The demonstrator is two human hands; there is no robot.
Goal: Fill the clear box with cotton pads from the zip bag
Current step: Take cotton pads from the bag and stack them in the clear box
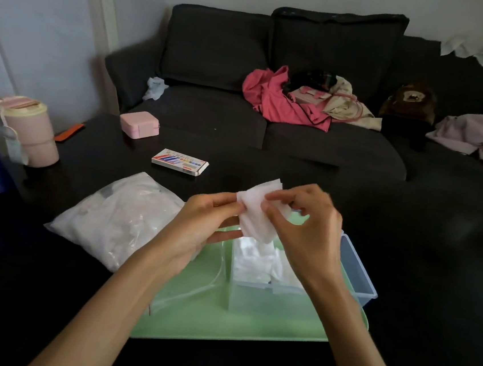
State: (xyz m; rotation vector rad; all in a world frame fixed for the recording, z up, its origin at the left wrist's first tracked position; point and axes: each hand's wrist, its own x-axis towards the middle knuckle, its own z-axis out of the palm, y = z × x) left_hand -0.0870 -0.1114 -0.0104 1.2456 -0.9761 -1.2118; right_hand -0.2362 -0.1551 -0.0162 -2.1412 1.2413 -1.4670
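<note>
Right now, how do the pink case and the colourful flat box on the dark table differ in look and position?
The pink case is one plain colour, thick, with rounded corners; the colourful flat box is thin, white-edged, printed with many-coloured stripes. The pink case sits farther back, near the sofa; the flat box lies closer to the zip bag. Both lie shut on the dark table, untouched by either hand.

Two hands, left hand (200, 223) and right hand (304, 228), pinch a small stack of cotton pads (256, 211) above a clear box (356, 269) partly filled with pads, on a green tray (219, 326). A zip bag (117, 217) lies left on the dark desk (434, 262).
</note>
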